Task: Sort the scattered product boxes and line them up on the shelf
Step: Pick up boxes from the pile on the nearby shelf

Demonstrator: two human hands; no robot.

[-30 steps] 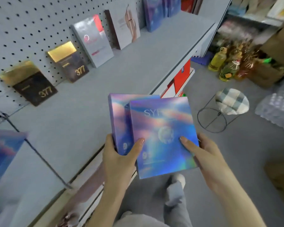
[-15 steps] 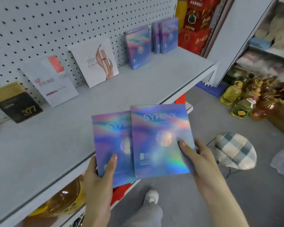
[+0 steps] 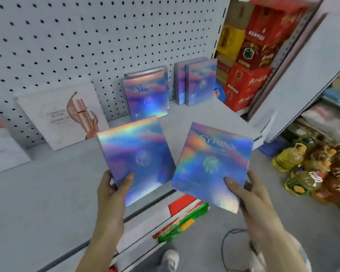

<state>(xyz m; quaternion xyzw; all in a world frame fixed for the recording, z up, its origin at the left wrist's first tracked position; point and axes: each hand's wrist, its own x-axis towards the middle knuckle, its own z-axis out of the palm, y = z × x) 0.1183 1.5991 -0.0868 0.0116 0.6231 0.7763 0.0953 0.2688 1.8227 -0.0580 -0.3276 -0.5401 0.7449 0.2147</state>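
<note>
My left hand (image 3: 111, 195) grips the bottom of one holographic blue SYRINX box (image 3: 135, 156), held over the grey shelf (image 3: 37, 193). My right hand (image 3: 249, 195) grips a second, matching box (image 3: 210, 165) by its lower right corner, out past the shelf's front edge. The two boxes are apart, side by side. Against the pegboard at the back, another holographic box (image 3: 146, 94) leans, and two more (image 3: 197, 82) stand upright to its right. A white box with a rose-gold picture (image 3: 61, 114) leans further left.
Red and yellow cartons (image 3: 249, 55) are stacked past the shelf's right end. Oil bottles (image 3: 300, 173) stand on the floor at right. A green and red pack (image 3: 183, 222) lies on the lower shelf. A white box (image 3: 2, 150) sits at far left.
The two boxes overlapped before; now they are separated, one in each hand. The view has swung right along the shelf, bringing the standing holographic boxes closer.
</note>
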